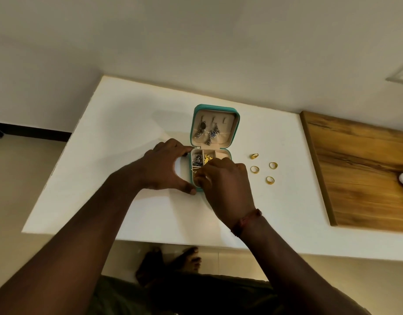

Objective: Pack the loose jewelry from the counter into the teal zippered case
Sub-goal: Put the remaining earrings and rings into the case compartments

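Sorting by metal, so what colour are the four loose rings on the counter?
Gold. The rings show best in the head view.

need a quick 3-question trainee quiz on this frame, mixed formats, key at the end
1. How many gold rings lie loose on the counter?
2. True or false: the teal case is zipped shut.
3. Which hand pinches the gold piece over the case's tray: A, left hand, or B, right hand?
Key: 1. four; 2. false, the lid is open; 3. B; the left hand grips the case's side.
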